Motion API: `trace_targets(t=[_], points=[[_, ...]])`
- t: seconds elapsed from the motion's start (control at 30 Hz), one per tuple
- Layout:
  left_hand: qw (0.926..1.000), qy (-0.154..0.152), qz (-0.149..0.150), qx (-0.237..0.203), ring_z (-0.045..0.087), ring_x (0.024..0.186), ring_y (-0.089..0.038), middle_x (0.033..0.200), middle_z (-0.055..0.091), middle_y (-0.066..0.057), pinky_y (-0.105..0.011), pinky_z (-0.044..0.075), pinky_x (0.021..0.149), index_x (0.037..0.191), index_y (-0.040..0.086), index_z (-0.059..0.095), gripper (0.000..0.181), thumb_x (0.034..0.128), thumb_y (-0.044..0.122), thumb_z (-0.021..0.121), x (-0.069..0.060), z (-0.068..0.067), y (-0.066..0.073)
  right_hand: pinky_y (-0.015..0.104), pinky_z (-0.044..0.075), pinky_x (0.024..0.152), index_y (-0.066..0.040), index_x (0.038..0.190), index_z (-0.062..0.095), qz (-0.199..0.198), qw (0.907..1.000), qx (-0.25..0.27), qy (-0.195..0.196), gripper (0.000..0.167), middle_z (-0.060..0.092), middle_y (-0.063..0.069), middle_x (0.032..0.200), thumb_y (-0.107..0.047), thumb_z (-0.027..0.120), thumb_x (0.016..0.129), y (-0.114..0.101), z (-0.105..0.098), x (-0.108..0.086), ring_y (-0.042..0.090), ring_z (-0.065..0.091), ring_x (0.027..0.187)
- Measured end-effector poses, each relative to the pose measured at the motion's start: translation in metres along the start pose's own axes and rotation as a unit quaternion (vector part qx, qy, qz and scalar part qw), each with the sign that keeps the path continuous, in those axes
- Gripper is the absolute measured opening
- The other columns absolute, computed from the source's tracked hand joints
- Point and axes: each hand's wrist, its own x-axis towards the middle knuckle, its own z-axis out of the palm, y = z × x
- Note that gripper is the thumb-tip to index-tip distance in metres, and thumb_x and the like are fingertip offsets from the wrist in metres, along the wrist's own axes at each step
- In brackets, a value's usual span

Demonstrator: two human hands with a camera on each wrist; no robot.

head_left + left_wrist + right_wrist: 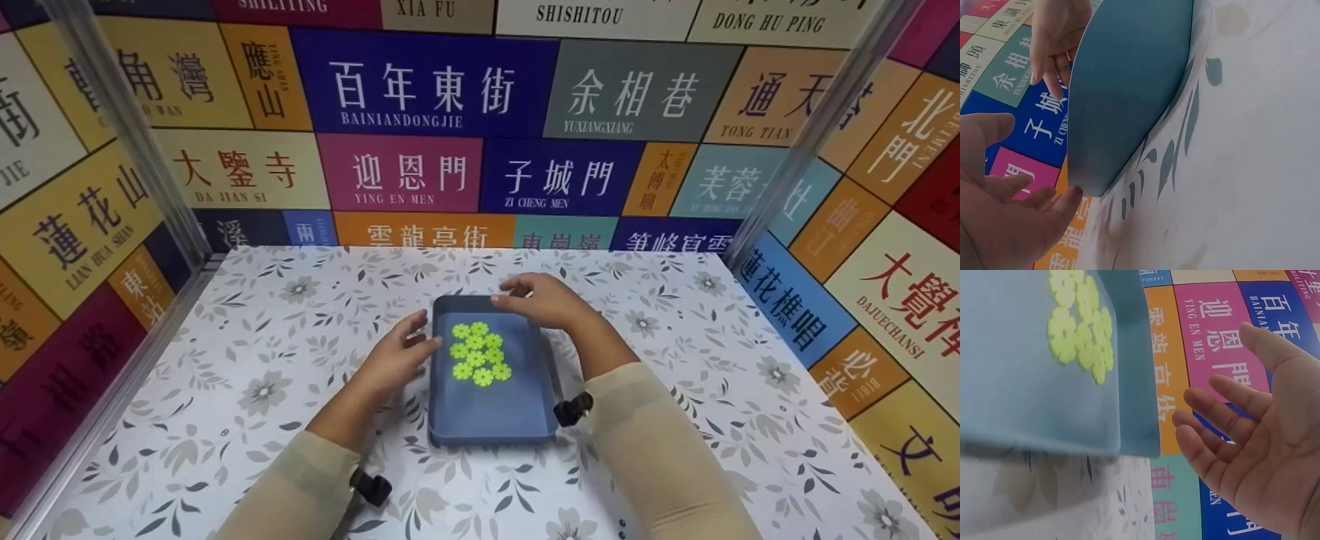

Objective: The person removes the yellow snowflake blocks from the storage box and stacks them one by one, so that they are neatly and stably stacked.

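Note:
A blue-grey rectangular tray (495,416) with low walls lies on the table, its long sides running away from me. Several yellow-green flower-shaped pieces (478,352) lie flat in a cluster in its far half. My left hand (394,356) is beside the tray's left wall with its fingers loosely spread; in the left wrist view its little finger (1069,199) comes close to the wall, and whether they touch I cannot tell. Over the far right corner is my right hand (547,300), relaxed and holding nothing. In the right wrist view its fingers (1202,402) stand apart from the tray.
A white tablecloth (262,394) with grey flowers and leaves covers the table. Colourful panels (424,86) with printed place names enclose the back and both sides. Clear upright posts (817,135) stand at the back corners. Small black devices (574,409) sit on both sleeves.

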Motion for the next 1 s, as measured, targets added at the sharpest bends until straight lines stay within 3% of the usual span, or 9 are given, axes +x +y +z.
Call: trace_targets(t=[0.23,0.43,0.7,1.0], points=[[0.9996,-0.016,-0.001,-0.021,0.039,0.159,-0.04,0.176,0.033,-0.013,-0.056,0.048,0.123,0.168,0.011,0.034,0.075,0.1024,0.017,0.069,0.003,0.002,-0.012,0.051,0.063,0.102,-0.014,0.144,0.066,0.013,0.9961,0.079,-0.038,0.058,0.072,0.009,0.135,-0.046,0.077,0.097,0.0,0.013,0.011,0.027,0.071,0.118],[0.9991,-0.031,-0.023,-0.015,0.051,0.153,-0.036,0.171,0.042,-0.015,-0.05,0.052,0.119,0.167,0.014,0.038,0.071,0.1019,0.01,0.066,0.004,0.003,-0.014,0.051,0.061,0.104,-0.009,0.143,0.066,0.029,0.9925,0.109,-0.046,0.051,0.073,0.011,0.134,-0.029,0.078,0.098,0.006,0.02,0.017,0.032,0.071,0.119],[0.9983,-0.031,-0.049,0.008,0.06,0.144,-0.035,0.164,0.052,-0.019,-0.05,0.053,0.118,0.167,0.021,0.039,0.073,0.1002,0.007,0.066,0.003,0.002,-0.015,0.046,0.059,0.109,-0.006,0.141,0.066,0.013,0.995,0.069,-0.071,0.048,0.073,0.014,0.137,-0.005,0.074,0.094,0.019,0.032,0.027,0.031,0.067,0.131],[0.9978,-0.053,-0.029,-0.028,0.056,0.147,-0.039,0.163,0.05,-0.025,-0.048,0.055,0.115,0.168,0.015,0.037,0.079,0.0957,-0.003,0.063,0.001,0.002,-0.019,0.044,0.063,0.101,-0.006,0.14,0.069,-0.015,0.9945,0.007,-0.103,0.045,0.073,0.013,0.135,0.0,0.07,0.095,0.021,0.039,0.031,0.033,0.068,0.128]])
